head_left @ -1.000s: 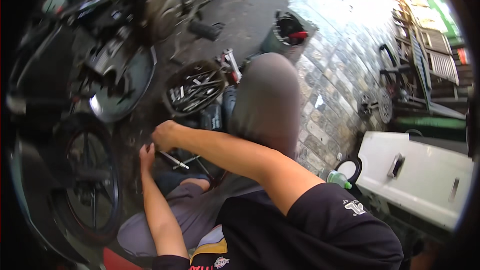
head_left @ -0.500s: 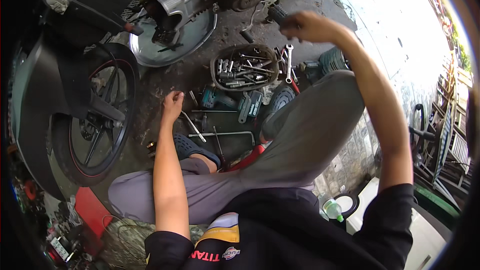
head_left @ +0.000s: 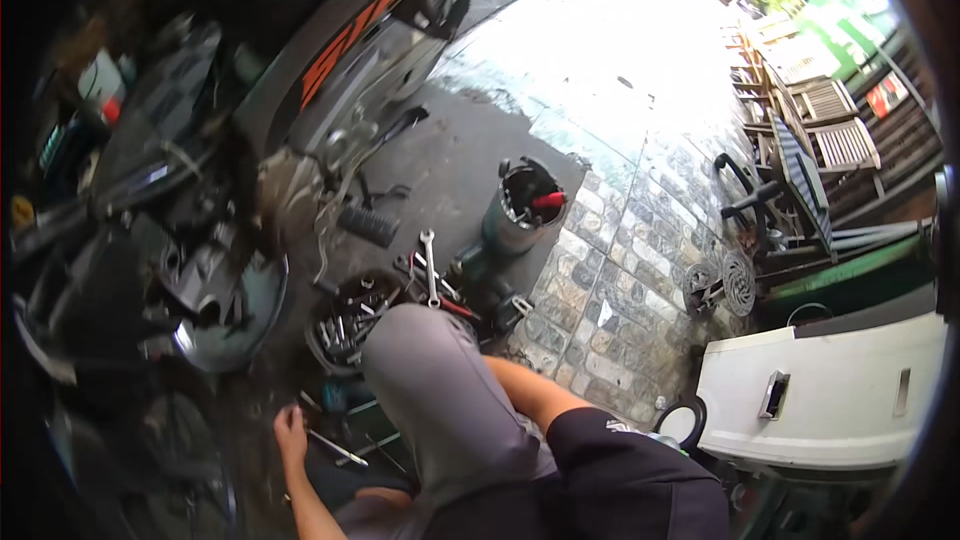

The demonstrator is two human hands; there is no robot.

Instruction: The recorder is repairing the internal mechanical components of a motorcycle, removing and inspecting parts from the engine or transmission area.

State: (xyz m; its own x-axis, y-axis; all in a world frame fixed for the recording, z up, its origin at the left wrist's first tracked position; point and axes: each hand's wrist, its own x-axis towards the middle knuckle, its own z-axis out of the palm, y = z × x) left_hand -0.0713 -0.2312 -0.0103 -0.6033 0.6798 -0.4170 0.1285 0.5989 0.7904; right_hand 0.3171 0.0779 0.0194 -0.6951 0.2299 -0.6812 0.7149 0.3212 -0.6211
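My left hand [head_left: 290,428] is low on the left, above the dark floor, with its fingers curled together; whether anything is in them does not show. Beside it lies a thin silver rod [head_left: 338,448]. My right forearm [head_left: 540,392] reaches behind my raised knee, which hides the right hand. Just beyond that knee is a tub [head_left: 316,342] of sockets and small metal tools. A combination wrench [head_left: 430,265] and a red-handled tool [head_left: 455,308] lie to its right.
Farther off stands a teal cylindrical container [head_left: 503,228] with tools inside. A partly dismantled motorcycle [head_left: 345,110] fills the upper left, with a silver basin [head_left: 262,325] under its engine. To the right are a white drawer cabinet [head_left: 735,380] and stacked wooden chairs [head_left: 845,145].
My view has swung to the right. My right hand, which was by the motorcycle's footrest, has come back and dropped out of sight behind my knee. The left hand stays near the silver rod.
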